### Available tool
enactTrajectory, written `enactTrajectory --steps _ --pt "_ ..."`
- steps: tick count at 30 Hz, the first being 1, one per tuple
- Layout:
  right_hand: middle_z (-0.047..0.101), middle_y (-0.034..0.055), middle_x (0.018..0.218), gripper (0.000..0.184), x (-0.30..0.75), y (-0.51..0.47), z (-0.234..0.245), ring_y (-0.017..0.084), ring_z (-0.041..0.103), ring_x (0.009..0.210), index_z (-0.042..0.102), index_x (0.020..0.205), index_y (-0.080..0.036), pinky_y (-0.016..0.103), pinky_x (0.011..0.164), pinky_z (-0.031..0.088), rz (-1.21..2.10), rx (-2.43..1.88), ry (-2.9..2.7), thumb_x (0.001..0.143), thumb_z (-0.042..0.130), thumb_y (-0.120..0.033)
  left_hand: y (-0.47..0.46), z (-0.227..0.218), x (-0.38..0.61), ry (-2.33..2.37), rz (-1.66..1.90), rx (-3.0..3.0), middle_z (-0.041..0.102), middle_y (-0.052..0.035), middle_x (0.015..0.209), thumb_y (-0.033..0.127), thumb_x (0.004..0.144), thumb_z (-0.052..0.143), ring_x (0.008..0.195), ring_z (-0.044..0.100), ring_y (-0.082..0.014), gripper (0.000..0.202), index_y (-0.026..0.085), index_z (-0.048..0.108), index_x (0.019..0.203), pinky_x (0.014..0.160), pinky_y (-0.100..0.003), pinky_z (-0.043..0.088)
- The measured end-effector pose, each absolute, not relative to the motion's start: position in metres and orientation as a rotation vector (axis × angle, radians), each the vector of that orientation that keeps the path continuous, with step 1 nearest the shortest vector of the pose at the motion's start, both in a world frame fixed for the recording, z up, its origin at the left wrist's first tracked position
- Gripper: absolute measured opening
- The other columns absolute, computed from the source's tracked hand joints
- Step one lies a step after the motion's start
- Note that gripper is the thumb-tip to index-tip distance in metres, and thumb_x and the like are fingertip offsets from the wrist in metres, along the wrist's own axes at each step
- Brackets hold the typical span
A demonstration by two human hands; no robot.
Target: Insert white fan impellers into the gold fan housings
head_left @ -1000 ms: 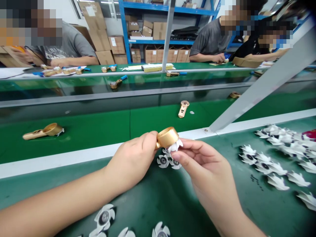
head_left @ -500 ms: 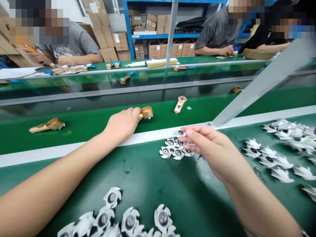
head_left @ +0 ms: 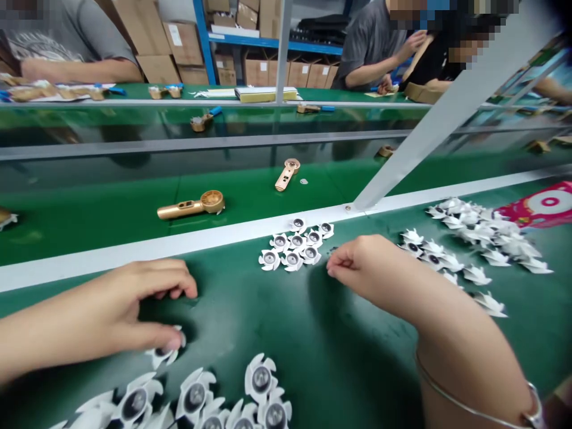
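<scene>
Our left grip [head_left: 134,304] is half closed, its thumb tip pressed on a white vaned disc [head_left: 167,354], though we cannot tell whether it has hold. Our right grip [head_left: 361,265] is curled shut with nothing showing in it, just beside a small cluster of discs [head_left: 292,247] on the green desk [head_left: 277,322]. Lying flat and loose, the discs seem spread for single picking. Beyond the white rail [head_left: 134,253], a gold handled housing [head_left: 190,207] lies on a green belt [head_left: 98,229], out of both grips' reach.

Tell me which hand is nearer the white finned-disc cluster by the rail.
Right: the right hand is just lower right of the cluster; the left hand is farther, lower left.
</scene>
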State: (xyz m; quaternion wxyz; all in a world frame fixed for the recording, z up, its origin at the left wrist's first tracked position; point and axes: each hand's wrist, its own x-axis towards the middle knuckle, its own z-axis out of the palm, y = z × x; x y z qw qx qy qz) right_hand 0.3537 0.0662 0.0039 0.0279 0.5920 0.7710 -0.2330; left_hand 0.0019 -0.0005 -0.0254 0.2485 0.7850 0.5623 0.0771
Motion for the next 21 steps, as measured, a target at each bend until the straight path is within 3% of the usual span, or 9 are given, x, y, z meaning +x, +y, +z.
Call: enactTrajectory --steps 3,6,10,13,16,19,21 --pt "0.029 -0.005 0.05 0.039 0.341 0.064 0.004 0.011 0.019 0.048 0.031 0.05 -0.02 0.029 0.045 0.019 -0.657 1.789 2.335 0.078 0.055 -0.007 0.011 -0.026 0.007 1.522 0.109 2.038 0.063 0.0017 0.077 0.053 0.085 0.064 0.063 0.053 -0.0141 0.032 0.024 0.068 0.097 0.058 -0.022 0.04" --pt "0.039 -0.0037 0.046 0.039 0.328 0.062 0.0 0.01 0.026 0.043 0.035 0.047 -0.021 0.027 0.044 0.022 -0.54 1.825 2.299 0.074 0.057 -0.003 0.014 -0.024 0.01 1.59 0.215 2.008 0.066 0.0003 0.082 0.056 0.087 0.061 0.062 0.052 -0.0138 0.035 0.024 0.068 0.101 0.058 -0.024 0.041" --pt "0.035 -0.0043 0.038 0.048 0.314 0.059 -0.01 0.007 0.021 0.032 0.028 0.042 -0.024 0.026 0.036 0.019 -0.355 1.92 2.293 0.066 0.062 -0.001 0.007 -0.03 0.006 1.448 0.346 2.12 0.069 -0.0044 0.108 0.056 0.071 0.079 0.085 0.063 -0.0206 0.05 0.028 0.069 0.111 0.07 -0.027 0.051" --pt "0.033 -0.0044 0.038 0.05 0.313 0.058 -0.013 0.006 0.017 0.032 0.024 0.043 -0.025 0.024 0.034 0.016 -0.256 1.966 2.336 0.064 0.063 -0.004 0.008 -0.034 0.004 1.346 0.348 2.198 0.069 -0.0057 0.106 0.044 0.083 0.073 0.089 0.065 -0.02 0.03 0.026 0.07 0.106 0.078 -0.028 0.052" --pt "0.042 -0.0024 0.044 0.039 0.311 0.055 -0.01 0.008 0.027 0.035 0.032 0.048 -0.024 0.024 0.036 0.021 -0.223 1.955 2.438 0.07 0.062 -0.011 0.011 -0.033 0.012 1.334 0.418 2.223 0.07 -0.0067 0.11 0.037 0.086 0.07 0.096 0.067 -0.0197 0.026 0.023 0.07 0.108 0.085 -0.028 0.052" --pt "0.054 -0.0014 0.058 0.018 0.295 0.042 -0.003 0.012 0.048 0.048 0.05 0.064 -0.023 0.024 0.045 0.037 -0.598 1.812 2.823 0.08 0.055 -0.016 0.006 -0.027 0.027 1.343 0.504 2.196 0.072 -0.0056 0.115 0.035 0.087 0.068 0.1 0.068 -0.0189 0.029 0.022 0.069 0.113 0.089 -0.026 0.053" --pt "0.057 -0.0021 0.067 0.013 0.279 0.029 -0.001 0.011 0.054 0.058 0.055 0.073 -0.022 0.022 0.053 0.042 -1.068 1.544 3.078 0.082 0.051 -0.012 0.0 -0.022 0.037 1.336 0.52 2.138 0.074 -0.0014 0.1 0.029 0.085 0.068 0.083 0.068 -0.0146 0.03 0.024 0.068 0.114 0.074 -0.022 0.052"
